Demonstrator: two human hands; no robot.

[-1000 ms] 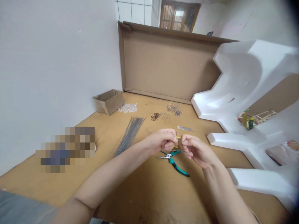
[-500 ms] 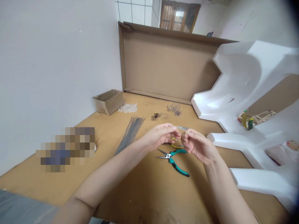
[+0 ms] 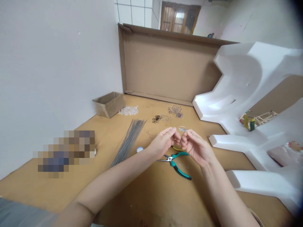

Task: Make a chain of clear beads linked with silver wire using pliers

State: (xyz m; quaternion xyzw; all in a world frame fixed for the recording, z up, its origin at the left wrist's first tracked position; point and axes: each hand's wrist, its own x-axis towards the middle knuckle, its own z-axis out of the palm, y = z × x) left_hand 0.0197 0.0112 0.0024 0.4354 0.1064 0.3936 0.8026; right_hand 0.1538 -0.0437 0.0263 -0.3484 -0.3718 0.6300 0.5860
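Both hands are raised above the table [image 3: 71, 189], fingertips meeting. The left hand [image 3: 163, 142] and the right hand [image 3: 194, 147] are each closed to a pinch on a small wire piece [image 3: 181, 129], which sits between and just above the fingertips; its exact shape is too small to tell.

Directly below the hands lie two pliers: one pair of green-handled pliers [image 3: 176, 160], jaws pointing towards the left hand's wrist, and one pair of yellow-handled pliers [image 3: 176, 148], mostly hidden beneath the hands.

Left of the left hand lies one bundle of grey wires [image 3: 129, 140], fanned out; just beside the left wrist is one small white round object [image 3: 139, 149].

Beyond the hands are three small heaps: one of dark rings [image 3: 157, 119], one of clear beads [image 3: 129, 110], one of tangled metal findings [image 3: 176, 111]. One small cardboard box [image 3: 109, 103] stands beyond the beads. White foam packing [image 3: 246, 85] stands right of the right hand.
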